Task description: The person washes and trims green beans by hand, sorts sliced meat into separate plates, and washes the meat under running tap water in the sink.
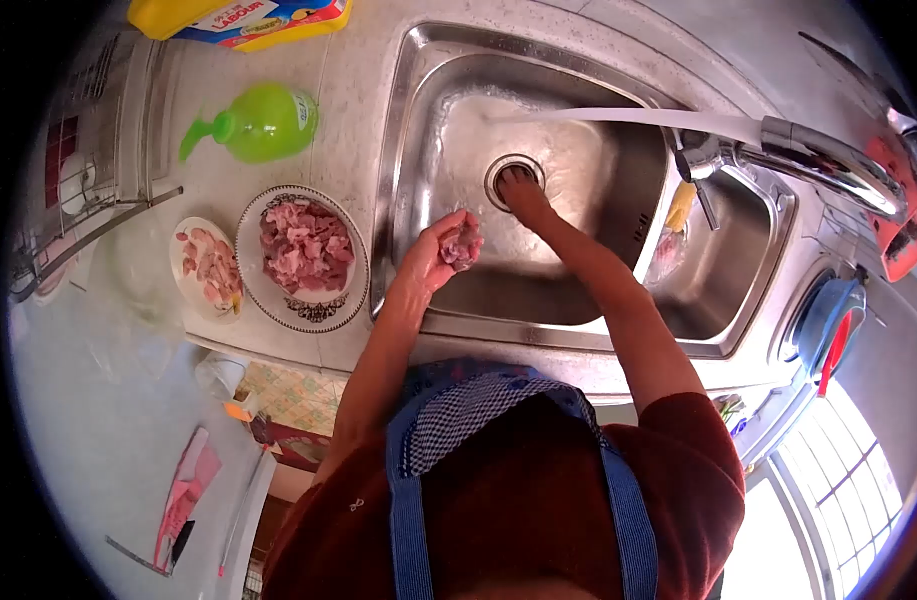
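- The person's left hand (440,248) cups wet pink meat (464,247) over the near left part of the sink (518,300).
- The right hand (520,192) reaches down to the drain (491,186).
- Water (628,115) runs from the tap (828,160) at right.
- Left of the sink stand a large plate (353,280) of piled meat (303,245) and a smaller plate (190,287).
- Beyond them lies a green bottle (266,123).

We're looking at a big rectangular stainless steel sink (618,215) up top, kinda satin-shiny, plus a curved chrome tap (828,160), mirror-glossy, upper right. Upper left, our lime-green pump bottle (271,122) is smooth, shiny plastic. Bottom centre's all cloth: matt dark-red top (518,480), ribbed-looking blue apron strap (409,520).
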Tool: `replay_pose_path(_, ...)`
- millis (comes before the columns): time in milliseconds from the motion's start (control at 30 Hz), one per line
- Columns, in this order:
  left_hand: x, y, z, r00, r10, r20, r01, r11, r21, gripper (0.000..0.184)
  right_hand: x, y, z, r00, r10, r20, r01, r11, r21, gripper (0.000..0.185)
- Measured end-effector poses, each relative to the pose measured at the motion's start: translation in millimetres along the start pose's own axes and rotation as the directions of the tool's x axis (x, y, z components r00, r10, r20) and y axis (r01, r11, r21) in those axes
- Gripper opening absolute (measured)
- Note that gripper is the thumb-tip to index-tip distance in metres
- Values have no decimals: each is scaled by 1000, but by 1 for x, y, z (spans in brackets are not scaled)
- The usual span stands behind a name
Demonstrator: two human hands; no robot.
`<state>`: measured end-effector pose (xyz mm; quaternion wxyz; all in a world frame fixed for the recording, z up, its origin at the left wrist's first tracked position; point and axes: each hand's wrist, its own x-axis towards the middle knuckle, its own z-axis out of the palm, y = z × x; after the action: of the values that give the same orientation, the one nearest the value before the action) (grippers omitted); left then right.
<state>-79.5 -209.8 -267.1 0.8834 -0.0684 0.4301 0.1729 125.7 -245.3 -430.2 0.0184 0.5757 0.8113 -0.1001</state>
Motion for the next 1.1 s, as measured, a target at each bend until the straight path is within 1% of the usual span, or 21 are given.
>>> replay_pose_path(33,-2,0,2,1000,0,0,0,1000,4,21,1,-3,2,1000,2,-3,-2,1000,1,20)
replay_pose_path(100,-5,1,9,998,45,40,-47,997,62,19,5,-8,-1,990,140,23,-140,990,-31,19)
replay_pose_path(167,-3,2,4,998,16,58,-20,998,67,20,3,-7,7,991,107,75,-103,993,-54,14)
replay_pose_path(233,-2,4,4,997,-12,78,6,997,76,20,3,0,41,972,120,200,-120,993,-14,12)
replay_pose_path(267,-4,3,6,998,-9,63,6,998,59,21,7,2,43,973,119,197,-118,993,-12,12)
replay_pose_path(333,-7,3,8,999,-3,44,2,999,43,23,13,4,46,885,-34,464,116,982,-150,10)
replay_pose_path(367,-8,3,8,999,8,31,-10,999,39,22,19,7,43,843,-67,534,172,974,-149,10)
replay_pose_path(433,-9,3,7,1000,19,14,-20,999,33,22,30,10,37,794,-81,602,169,981,-91,10)
replay_pose_path(533,-9,4,6,999,43,10,-43,999,-15,20,44,15,24,764,-63,642,62,998,23,9)
replay_pose_path(600,-10,5,5,995,81,52,-83,996,29,20,54,18,9,736,-53,675,-26,994,106,9)
replay_pose_path(700,-8,7,-3,998,14,63,-14,1000,8,20,60,33,-21,675,-46,736,-239,931,277,8)
replay_pose_path(733,-8,7,-4,998,11,65,-12,1000,6,20,58,41,-33,654,-49,755,-337,875,349,8)
replay_pose_path(767,-8,6,-4,997,34,62,-33,999,-12,20,54,51,-43,653,-82,753,-441,767,466,8)
replay_pose_path(800,-8,6,-4,997,57,60,-55,998,-31,20,45,62,-50,672,-141,727,-543,574,613,8)
replay_pose_path(833,-9,6,-4,996,57,62,-55,998,-34,20,37,72,-57,739,-200,643,-587,277,761,10)
replay_pose_path(867,-9,6,-5,996,61,67,-56,996,-70,21,28,83,-62,796,-255,549,-579,-54,814,13)
replay_pose_path(900,-9,7,-6,995,64,71,-56,993,-106,21,24,84,-81,835,-198,514,-543,-138,828,18)
replay_pose_path(967,-8,8,-7,993,80,89,-69,990,-123,21,19,79,-116,881,27,473,-431,-367,824,17)
replay_pose_path(1000,-8,8,-7,990,98,103,-83,987,-138,21,22,80,-121,882,31,471,-429,-364,827,17)
replay_pose_path(1067,-10,9,-3,988,117,101,-102,984,-144,20,30,82,-131,942,66,330,-247,-531,811,21)
replay_pose_path(1100,-13,10,0,986,137,90,-122,980,-154,20,34,82,-136,944,68,323,-241,-527,815,21)
